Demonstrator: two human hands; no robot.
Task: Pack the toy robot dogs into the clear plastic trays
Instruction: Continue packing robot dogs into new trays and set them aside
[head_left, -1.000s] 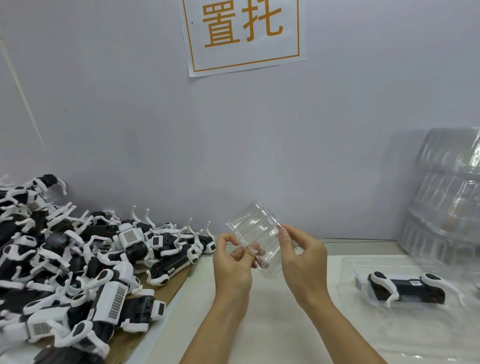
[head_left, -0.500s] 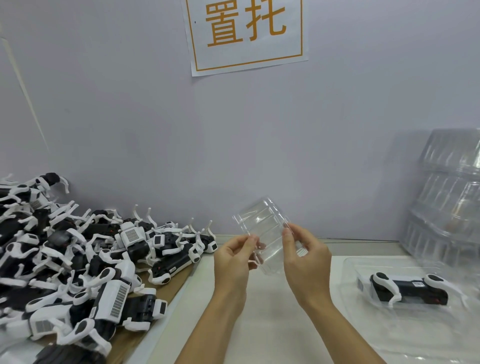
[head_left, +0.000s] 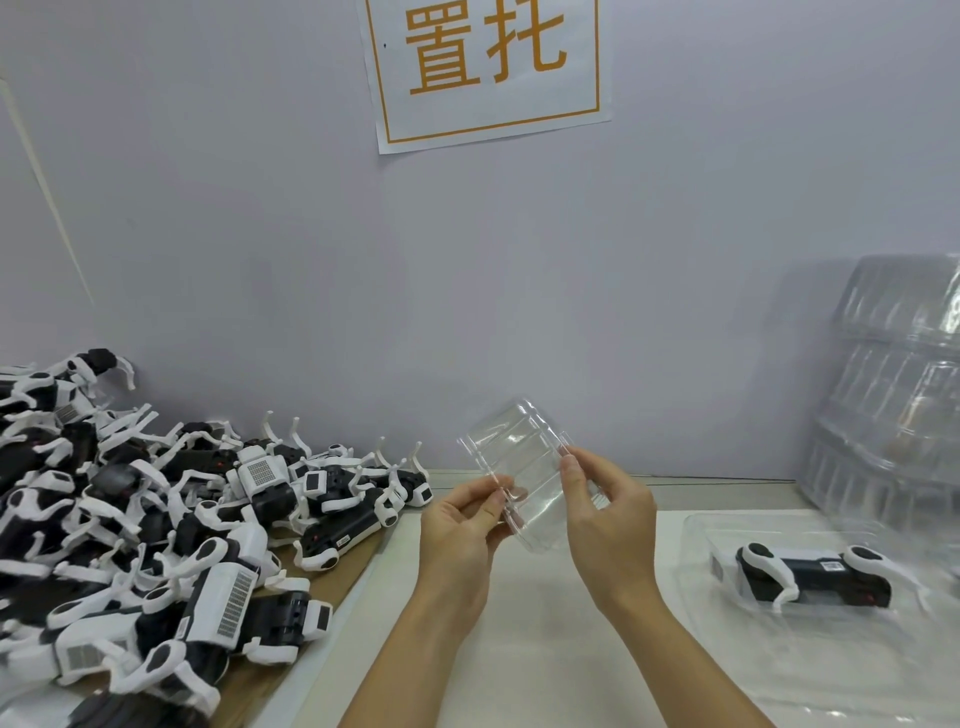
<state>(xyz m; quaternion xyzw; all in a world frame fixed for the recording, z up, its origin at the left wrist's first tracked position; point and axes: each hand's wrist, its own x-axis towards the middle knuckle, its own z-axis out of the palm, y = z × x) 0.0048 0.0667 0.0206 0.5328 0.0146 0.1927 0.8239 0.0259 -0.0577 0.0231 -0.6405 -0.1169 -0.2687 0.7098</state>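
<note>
The small tray (head_left: 519, 480) is showing as thin, clear, glossy plastic with ribbed moulding, catching pale glints. The toy robot dogs (head_left: 156, 525) in the heap are looking like hard plastic, smooth white shells over glossy black bodies. The board (head_left: 332, 587) under them is appearing as matt brown wood. The bench (head_left: 545, 623) is reading as a smooth, matt, off-white surface. The stacked trays (head_left: 893, 395) are gleaming, transparent plastic. The wall sign (head_left: 488, 73) is looking like matt white paper with orange print.
</note>
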